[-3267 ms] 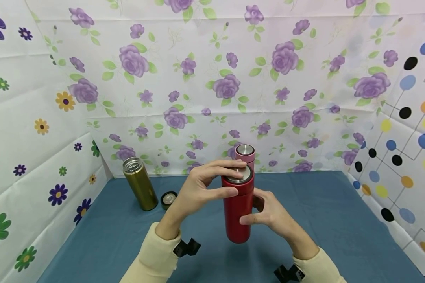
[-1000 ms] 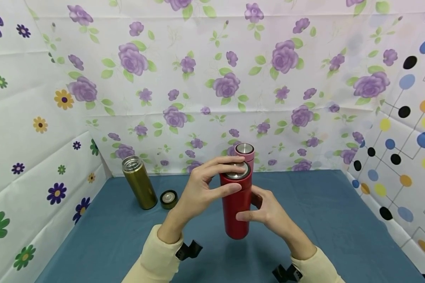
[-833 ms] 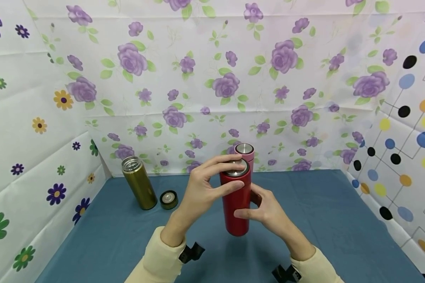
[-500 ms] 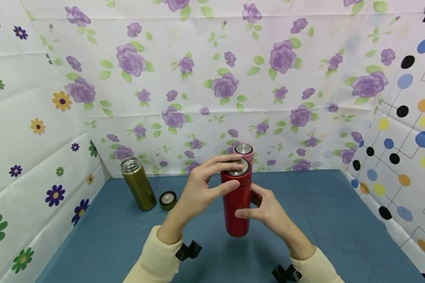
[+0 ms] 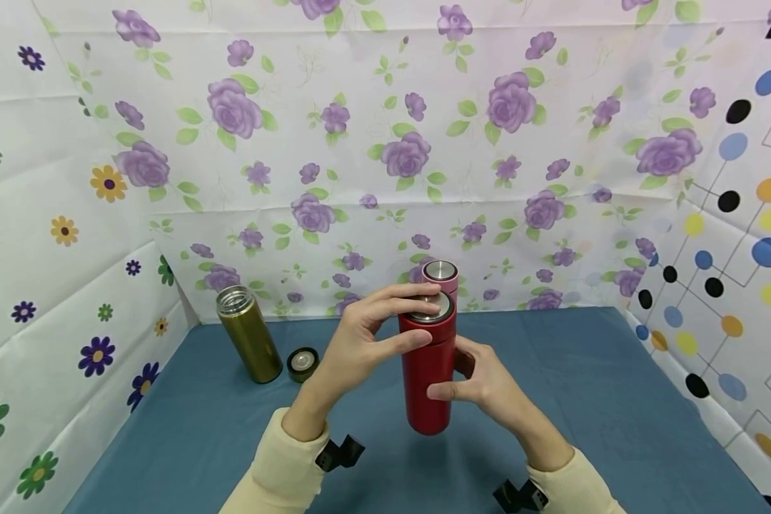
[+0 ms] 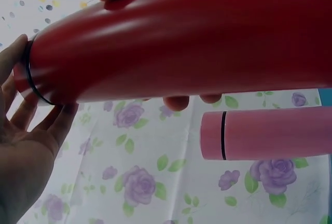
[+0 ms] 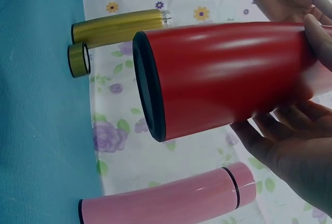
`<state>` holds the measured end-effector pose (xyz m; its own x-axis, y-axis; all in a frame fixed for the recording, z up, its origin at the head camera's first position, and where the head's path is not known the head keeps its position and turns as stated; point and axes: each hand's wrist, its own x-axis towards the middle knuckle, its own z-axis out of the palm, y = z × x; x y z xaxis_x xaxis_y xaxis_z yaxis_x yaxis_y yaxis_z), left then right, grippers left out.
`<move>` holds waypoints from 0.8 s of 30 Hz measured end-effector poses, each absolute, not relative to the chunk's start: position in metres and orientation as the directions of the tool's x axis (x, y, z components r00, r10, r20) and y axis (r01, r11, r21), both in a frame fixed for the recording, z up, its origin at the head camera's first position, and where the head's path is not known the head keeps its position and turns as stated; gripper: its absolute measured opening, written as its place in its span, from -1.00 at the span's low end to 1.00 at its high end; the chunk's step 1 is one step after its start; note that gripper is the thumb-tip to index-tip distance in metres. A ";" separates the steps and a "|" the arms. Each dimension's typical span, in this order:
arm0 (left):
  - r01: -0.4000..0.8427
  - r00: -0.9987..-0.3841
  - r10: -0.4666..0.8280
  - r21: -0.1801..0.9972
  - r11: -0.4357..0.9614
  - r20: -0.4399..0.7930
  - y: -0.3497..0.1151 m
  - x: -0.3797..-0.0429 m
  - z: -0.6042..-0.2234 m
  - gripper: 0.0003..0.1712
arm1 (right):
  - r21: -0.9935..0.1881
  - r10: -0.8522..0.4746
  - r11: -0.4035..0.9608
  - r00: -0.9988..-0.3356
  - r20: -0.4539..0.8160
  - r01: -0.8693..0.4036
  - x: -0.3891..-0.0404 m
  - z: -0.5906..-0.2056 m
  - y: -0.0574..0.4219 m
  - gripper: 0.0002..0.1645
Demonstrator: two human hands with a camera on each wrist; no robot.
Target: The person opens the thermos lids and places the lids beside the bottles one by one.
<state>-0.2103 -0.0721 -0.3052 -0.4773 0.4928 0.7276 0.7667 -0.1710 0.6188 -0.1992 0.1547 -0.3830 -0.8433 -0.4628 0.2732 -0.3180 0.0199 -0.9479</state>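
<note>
A red thermos flask point(image 5: 427, 392) is held upright, its base lifted off the table in the right wrist view. My right hand point(image 5: 491, 382) grips the middle of its body, thumb in front and fingers behind. With thumb and fingers, my left hand point(image 5: 353, 339) holds the red lid point(image 5: 415, 325), whose top is silver; the fingers partly cover that top. The left wrist view shows the left fingertips around the lid end, past a thin dark seam point(image 6: 33, 73). Behind the red flask stands a pink thermos flask point(image 5: 448, 282) with its lid on.
On the left of the blue tablecloth point(image 5: 552, 400) stands an olive-gold thermos flask point(image 5: 250, 343) with an open mouth. Its cap point(image 5: 303, 363) lies beside it, inner side up. Patterned cloth walls point(image 5: 360, 235) close the back and both sides.
Both hands keep their holds on the red flask. Hands and flask have shifted slightly left, and the left wrist has turned a little back and forth. The other flasks stay put.
</note>
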 end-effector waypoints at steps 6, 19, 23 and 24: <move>0.831 -0.457 0.414 0.543 -0.116 0.788 -0.065 -0.206 -0.305 -0.62 | -0.923 -0.421 0.039 -0.844 0.332 -0.382 -0.198 -0.384 0.152 -0.33; 0.756 -0.486 0.525 0.637 -0.148 0.699 -0.072 -0.210 -0.303 -0.62 | -0.944 -0.466 0.008 -0.836 0.289 -0.331 -0.200 -0.383 0.157 -0.33; 0.755 -0.478 0.527 0.635 -0.162 0.703 -0.073 -0.211 -0.302 -0.62 | -0.945 -0.485 -0.003 -0.826 0.287 -0.326 -0.200 -0.383 0.158 -0.33; 0.755 -0.477 0.525 0.634 -0.165 0.705 -0.072 -0.211 -0.302 -0.61 | -0.945 -0.484 -0.002 -0.827 0.287 -0.327 -0.200 -0.383 0.158 -0.33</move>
